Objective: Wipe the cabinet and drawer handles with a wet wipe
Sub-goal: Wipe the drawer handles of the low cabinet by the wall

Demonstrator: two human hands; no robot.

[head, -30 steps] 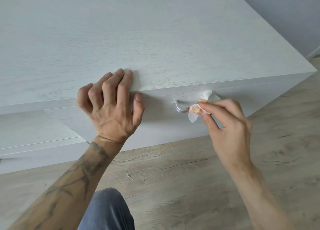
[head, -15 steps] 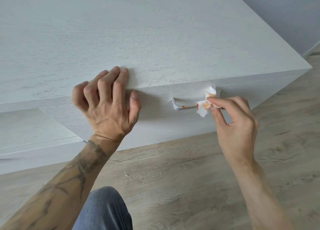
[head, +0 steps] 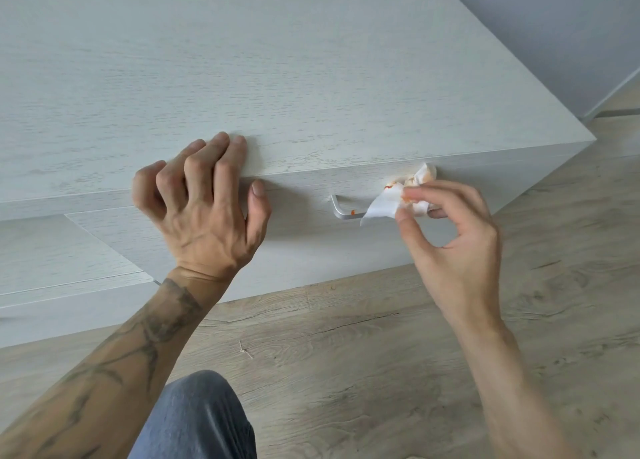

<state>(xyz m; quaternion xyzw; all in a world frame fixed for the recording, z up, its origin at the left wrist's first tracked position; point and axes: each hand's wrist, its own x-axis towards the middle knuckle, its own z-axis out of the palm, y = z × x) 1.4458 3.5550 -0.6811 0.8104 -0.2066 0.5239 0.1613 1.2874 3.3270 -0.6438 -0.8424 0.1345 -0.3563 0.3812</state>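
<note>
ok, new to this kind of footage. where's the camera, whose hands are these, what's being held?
There is no machine here. A person works with bare hands, and one wide camera on their head looks forward and down, so every picture is that same view. The arms come in from the bottom edge.

In front is a low pale cabinet on a wood floor.

The left hand grips the cabinet's front edge, with the fingers on top and the thumb on the drawer.

The right hand pinches a crumpled white wipe with orange stains. It holds the wipe at the metal handle, hiding the handle's right part. An orange smear shows on the bare left part.

The blue at the bottom is the person's knee.
</note>
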